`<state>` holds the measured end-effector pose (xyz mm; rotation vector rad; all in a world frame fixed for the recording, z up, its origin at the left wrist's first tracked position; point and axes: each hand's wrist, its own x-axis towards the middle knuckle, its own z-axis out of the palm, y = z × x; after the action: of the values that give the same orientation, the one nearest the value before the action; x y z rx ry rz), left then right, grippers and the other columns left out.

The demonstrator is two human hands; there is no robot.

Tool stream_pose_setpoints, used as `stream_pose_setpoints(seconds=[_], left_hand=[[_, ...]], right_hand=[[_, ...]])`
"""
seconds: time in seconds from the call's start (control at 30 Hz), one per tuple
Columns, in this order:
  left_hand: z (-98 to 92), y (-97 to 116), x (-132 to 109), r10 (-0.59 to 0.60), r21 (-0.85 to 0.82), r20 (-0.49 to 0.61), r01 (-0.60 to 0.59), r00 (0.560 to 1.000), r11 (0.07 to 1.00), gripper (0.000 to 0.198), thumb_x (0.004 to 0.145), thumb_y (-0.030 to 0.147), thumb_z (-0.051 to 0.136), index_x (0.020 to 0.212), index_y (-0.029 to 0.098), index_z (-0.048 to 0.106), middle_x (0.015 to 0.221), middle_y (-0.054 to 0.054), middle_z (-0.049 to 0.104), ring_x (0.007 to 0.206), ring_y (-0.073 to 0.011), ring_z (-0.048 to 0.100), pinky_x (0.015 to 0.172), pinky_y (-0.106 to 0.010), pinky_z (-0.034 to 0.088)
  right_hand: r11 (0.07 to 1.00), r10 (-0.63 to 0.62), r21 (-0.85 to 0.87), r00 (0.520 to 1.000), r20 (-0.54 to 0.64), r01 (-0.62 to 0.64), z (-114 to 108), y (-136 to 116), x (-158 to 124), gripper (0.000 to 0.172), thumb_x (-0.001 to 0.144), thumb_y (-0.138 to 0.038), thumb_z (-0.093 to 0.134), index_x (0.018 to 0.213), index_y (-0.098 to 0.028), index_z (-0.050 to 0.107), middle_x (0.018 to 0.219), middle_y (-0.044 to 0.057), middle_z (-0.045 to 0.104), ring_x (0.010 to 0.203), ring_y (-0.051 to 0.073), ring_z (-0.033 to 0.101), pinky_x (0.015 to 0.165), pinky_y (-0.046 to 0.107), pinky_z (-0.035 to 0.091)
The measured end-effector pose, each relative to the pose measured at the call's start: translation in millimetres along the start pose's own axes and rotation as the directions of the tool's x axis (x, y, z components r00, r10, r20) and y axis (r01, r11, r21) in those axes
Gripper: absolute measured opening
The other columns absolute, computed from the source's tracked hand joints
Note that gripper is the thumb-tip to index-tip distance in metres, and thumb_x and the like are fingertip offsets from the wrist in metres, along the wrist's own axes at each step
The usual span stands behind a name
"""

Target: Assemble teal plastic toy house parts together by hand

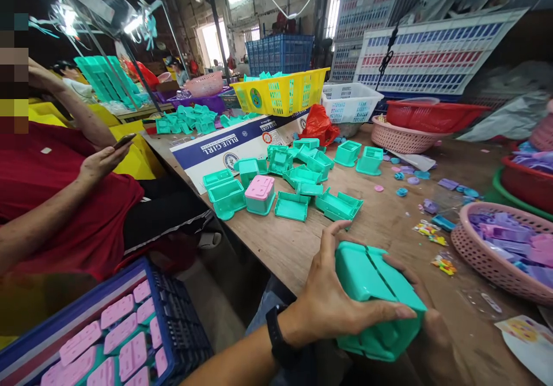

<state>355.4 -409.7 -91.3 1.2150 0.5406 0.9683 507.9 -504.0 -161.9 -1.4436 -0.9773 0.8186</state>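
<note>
Your hands are both wrapped around a teal plastic box at the near edge of the desk. Your left hand lies over its top and near side, fingers spread and the index finger stretched along the upper edge, with a black watch on that wrist. Your right hand is mostly hidden behind and beneath the box — only part of it shows at the far side, curled against the plastic. The box sits tilted in your grip, with a seam running across its top face.

Further out on the desk lies a scatter of teal box parts, open trays and lids lying at all angles, and among them one assembled box with a pink lid. Behind them a printed cardboard sheet lies flat. To your right stands a pink basket holding purple and pink pieces, with small stickers on the wood just beside it. At the back are a yellow basket, a white basket and a red one.

At your lower left a blue crate holds rows of pink-lidded pieces. Beside it a person in a red shirt sits holding a phone — those hands are not yours.
</note>
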Motion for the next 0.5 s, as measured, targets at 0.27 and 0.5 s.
stream_pose_setpoints(seconds=[0.27,0.5], left_hand=[[-3.7,-7.8,2.7,-0.015,0.077,0.053,0.011,0.998,0.997,0.111,0.054,0.039,0.105,0.148,0.026,0.047,0.127,-0.012,0.066,0.125,-0.037,0.06,0.111,-0.051,0.048],[-8.7,-7.8,8.6,-0.06,0.26,0.136,0.023,0.989,0.965,0.119,0.053,0.051,0.103,0.15,0.025,0.039,0.135,-0.014,0.061,0.129,-0.0381,0.057,0.113,-0.057,0.045]], right_hand=[[0.994,-0.085,0.067,0.996,-0.016,0.085,-3.2,7.2,-2.1,0.076,0.094,-0.079,0.042,0.148,-0.027,0.046,0.156,0.016,0.056,0.149,0.043,0.047,0.106,0.054,0.056],[0.991,-0.13,0.004,0.991,-0.01,0.13,-12.2,9.8,0.6,0.078,0.092,-0.086,0.038,0.144,-0.029,0.054,0.148,0.013,0.063,0.134,0.041,0.061,0.103,0.051,0.057]])
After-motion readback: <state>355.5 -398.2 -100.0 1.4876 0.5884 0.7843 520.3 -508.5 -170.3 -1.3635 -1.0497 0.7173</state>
